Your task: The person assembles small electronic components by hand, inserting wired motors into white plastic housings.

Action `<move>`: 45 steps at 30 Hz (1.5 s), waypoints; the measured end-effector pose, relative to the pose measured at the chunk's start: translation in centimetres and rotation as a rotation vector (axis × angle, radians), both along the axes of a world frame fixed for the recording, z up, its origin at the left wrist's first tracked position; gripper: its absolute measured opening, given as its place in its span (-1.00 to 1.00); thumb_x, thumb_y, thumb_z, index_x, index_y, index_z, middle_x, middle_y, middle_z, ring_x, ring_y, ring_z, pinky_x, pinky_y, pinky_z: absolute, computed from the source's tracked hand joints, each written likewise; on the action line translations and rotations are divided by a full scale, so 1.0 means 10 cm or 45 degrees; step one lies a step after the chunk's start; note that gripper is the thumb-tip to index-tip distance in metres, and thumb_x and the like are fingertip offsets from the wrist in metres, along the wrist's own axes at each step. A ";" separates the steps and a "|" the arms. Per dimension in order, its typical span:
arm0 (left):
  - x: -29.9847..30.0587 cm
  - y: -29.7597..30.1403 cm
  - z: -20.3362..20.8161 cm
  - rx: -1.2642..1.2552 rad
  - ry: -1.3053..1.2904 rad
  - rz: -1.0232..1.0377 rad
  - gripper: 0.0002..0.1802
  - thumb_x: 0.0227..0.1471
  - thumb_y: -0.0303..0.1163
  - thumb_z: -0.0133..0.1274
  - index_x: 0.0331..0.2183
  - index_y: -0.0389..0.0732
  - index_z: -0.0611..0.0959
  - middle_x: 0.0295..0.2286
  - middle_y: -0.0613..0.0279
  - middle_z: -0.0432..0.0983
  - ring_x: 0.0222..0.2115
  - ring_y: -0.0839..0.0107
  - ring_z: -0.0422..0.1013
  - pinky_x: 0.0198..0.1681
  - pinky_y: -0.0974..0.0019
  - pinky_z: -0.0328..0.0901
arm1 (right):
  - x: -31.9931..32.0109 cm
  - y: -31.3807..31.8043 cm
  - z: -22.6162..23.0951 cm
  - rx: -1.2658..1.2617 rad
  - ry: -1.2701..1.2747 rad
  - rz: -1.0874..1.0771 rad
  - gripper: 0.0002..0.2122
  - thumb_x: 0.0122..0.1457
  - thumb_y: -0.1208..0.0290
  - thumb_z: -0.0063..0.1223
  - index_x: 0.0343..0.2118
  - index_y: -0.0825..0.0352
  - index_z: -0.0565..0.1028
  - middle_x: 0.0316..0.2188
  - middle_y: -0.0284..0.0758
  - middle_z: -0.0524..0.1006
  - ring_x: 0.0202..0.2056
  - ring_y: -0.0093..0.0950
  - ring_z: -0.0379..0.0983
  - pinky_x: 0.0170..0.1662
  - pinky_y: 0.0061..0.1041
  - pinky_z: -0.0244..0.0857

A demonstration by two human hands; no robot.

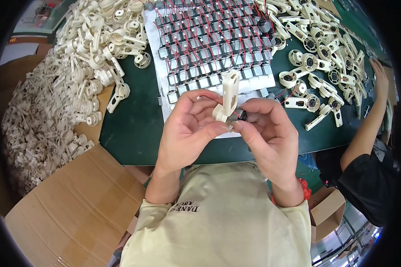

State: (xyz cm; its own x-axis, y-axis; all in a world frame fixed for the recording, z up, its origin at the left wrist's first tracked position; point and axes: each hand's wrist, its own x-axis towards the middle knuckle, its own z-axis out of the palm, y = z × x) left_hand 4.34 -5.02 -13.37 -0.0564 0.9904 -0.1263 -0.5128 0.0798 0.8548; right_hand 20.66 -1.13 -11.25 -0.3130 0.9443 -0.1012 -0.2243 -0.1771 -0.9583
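My left hand (187, 129) is closed around the round end of a cream plastic housing (230, 95), whose long slotted arm points up. Against that round end sits a small silver and black motor (239, 115), pinched in the fingers of my right hand (272, 133). Both thumbs meet close to where the two parts join. A thin red wire with a white plug shows by my left fingers. How far the motor sits inside the housing is hidden by my fingers. Beyond my hands, rows of silver motors (214, 58) with red wires lie on a white sheet.
A heap of cream housings (98, 40) covers the left of the green table (129, 142) and spills into a large cardboard box (75, 204). Housings with black centres (312, 62) lie at the right. Another person's arm (365, 120) rests at the table's right edge.
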 end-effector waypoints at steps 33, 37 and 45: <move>-0.02 -0.10 0.13 0.007 -0.074 -0.131 -0.66 0.17 -0.62 -0.09 0.00 -0.38 0.34 -0.03 0.05 0.39 -0.02 0.40 0.36 0.03 0.32 0.31 | -0.04 0.02 -0.03 0.973 -0.642 0.083 -0.67 -0.15 0.66 0.26 -0.23 0.34 0.58 -0.28 -0.23 0.39 -0.32 -0.44 0.39 -0.36 -0.55 0.32; -0.03 -0.11 0.13 0.030 -0.042 -0.130 -0.66 0.17 -0.63 -0.10 0.00 -0.38 0.34 -0.02 0.02 0.39 0.00 0.37 0.35 0.05 0.29 0.31 | -0.03 0.04 0.01 0.995 -0.687 0.141 -0.69 -0.14 0.68 0.24 -0.24 0.35 0.57 -0.27 -0.23 0.40 -0.32 -0.43 0.40 -0.32 -0.54 0.33; 0.00 -0.12 0.12 -0.004 -0.133 -0.107 -0.63 0.15 -0.66 -0.08 0.02 -0.39 0.34 0.00 0.00 0.37 0.01 0.36 0.35 0.06 0.30 0.30 | -0.03 0.03 -0.06 0.921 -0.614 0.039 -0.72 -0.09 0.66 0.24 -0.24 0.34 0.55 -0.21 -0.19 0.41 -0.30 -0.42 0.43 -0.29 -0.51 0.35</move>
